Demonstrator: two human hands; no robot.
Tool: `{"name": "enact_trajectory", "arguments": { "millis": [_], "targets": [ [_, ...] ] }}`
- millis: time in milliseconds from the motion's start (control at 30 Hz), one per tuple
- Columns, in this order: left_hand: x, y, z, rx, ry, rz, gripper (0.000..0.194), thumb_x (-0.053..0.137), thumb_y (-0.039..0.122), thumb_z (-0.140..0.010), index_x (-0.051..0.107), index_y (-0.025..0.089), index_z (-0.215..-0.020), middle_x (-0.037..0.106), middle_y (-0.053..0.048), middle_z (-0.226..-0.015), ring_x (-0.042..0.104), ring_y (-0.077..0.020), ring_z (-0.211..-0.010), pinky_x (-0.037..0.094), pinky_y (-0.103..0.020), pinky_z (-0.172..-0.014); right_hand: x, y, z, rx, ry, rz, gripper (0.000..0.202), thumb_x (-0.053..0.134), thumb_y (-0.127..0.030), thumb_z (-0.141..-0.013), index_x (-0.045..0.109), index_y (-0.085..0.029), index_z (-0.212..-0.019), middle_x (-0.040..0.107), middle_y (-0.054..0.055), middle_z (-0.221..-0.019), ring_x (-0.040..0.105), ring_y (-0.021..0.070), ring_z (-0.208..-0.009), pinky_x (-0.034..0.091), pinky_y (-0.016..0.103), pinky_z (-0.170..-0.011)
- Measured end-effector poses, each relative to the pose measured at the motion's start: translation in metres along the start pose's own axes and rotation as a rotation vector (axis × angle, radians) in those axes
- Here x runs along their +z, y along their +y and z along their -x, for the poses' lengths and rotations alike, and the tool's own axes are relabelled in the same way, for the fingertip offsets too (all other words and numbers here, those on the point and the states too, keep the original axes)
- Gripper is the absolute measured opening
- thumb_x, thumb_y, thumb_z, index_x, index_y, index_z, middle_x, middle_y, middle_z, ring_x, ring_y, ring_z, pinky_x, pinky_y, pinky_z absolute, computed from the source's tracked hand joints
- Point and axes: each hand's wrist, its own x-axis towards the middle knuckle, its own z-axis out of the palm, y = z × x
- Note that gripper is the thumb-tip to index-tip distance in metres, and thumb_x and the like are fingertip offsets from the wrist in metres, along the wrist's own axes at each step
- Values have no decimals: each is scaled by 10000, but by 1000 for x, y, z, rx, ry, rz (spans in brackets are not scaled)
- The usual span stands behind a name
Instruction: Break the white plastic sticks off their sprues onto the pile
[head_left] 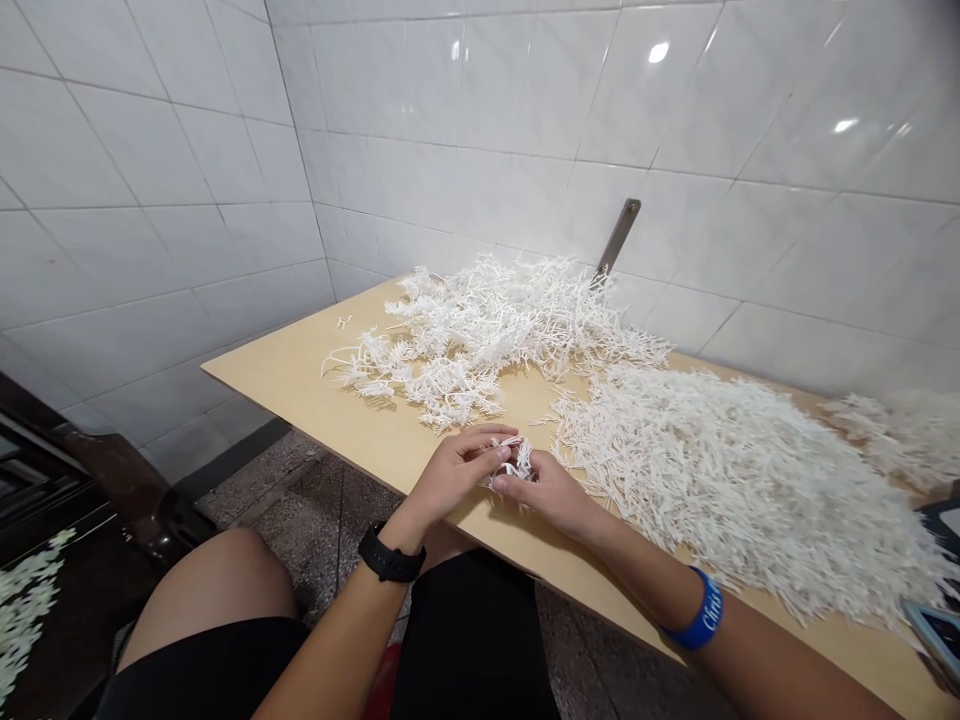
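Between my fingers, just above the table's front edge, is a small white branched sprig (pixel 523 460) that looks like plastic, with a touch of pink at its top. My left hand (pixel 457 472), below a black wristwatch, pinches it from the left. From the right, my right hand (pixel 551 492) grips the same piece with thumb and bent fingers; a blue wristband is on that arm. Beyond my hands lies a loose heap of white branching sprigs (pixel 495 325). A denser mound of small white pieces (pixel 720 470) spreads to the right, beside my right forearm.
The tan tabletop (pixel 289 350) meets a white tiled wall (pixel 465 90). A metal bar (pixel 619 238) stands up behind the heap. A phone-like device (pixel 934 640) lies at the right edge. Dark wooden furniture (pixel 112 470) and white flower-like pieces (pixel 30 610) are at lower left.
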Motion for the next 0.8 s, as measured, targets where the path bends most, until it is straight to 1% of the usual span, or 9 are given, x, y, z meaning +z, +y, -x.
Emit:
{"name": "enact_trajectory", "arguments": {
  "millis": [100,200,367,467,533,600,667,733,800],
  "targets": [
    [-1,-3,1,-82,-16,103,358,638,463,-821,754,171,-993,696,-122,-1125,618,-287,-1075,474,-378,-913,3,1,0,-17,33,33,501,558,-614,-831,521,-171,-598,414,-40,-505,355,94,-473,290,247,-487],
    [0,-5,2,-123,6,137,392,643,503,-805,760,160,-954,723,-120,-1042,635,-285,-1032,488,-360,-871,6,1,0,-32,38,35,535,490,-625,-866,484,-181,-568,432,-25,-510,380,107,-488,307,256,-502],
    [4,-7,-4,-206,157,278,400,722,515,-717,730,118,-768,720,-105,-764,668,-221,-750,513,-319,-722,11,1,2,-58,98,65,488,436,-576,-895,409,-201,-585,399,-33,-537,370,114,-515,317,251,-517],
    [2,-12,-10,-206,318,350,399,683,523,-748,669,126,-713,594,-16,-520,594,-143,-524,498,-282,-609,13,1,6,-61,75,94,456,430,-547,-890,427,-198,-596,418,-26,-551,389,121,-521,327,252,-522],
    [2,-15,-13,-162,396,346,379,625,506,-803,652,133,-742,513,29,-453,555,-119,-465,499,-275,-600,11,2,7,-55,92,72,437,445,-535,-880,451,-194,-606,438,-20,-562,403,124,-525,342,256,-528],
    [2,-17,-14,-128,361,250,327,591,445,-840,673,129,-862,583,3,-529,596,-133,-518,515,-292,-640,8,3,7,-30,159,28,435,469,-540,-860,466,-192,-598,439,-20,-547,399,123,-513,347,261,-524],
    [4,-18,-14,-98,277,111,284,576,360,-853,682,143,-1003,698,-68,-765,666,-176,-691,527,-318,-721,5,4,5,19,222,-4,452,488,-553,-837,456,-196,-562,404,-31,-493,361,113,-471,318,261,-491],
    [5,-17,-12,-54,206,5,266,575,289,-844,696,176,-1052,710,-99,-1023,666,-220,-932,504,-340,-851,3,3,3,50,241,-10,464,499,-551,-824,433,-200,-528,374,-39,-461,331,103,-448,292,261,-473],
    [6,-14,-11,-33,138,-42,266,549,277,-856,720,195,-1043,661,-94,-1198,595,-244,-1122,454,-351,-953,3,2,3,58,267,-6,452,502,-536,-825,432,-199,-532,374,-41,-464,327,99,-447,285,259,-470]
  ]
}}
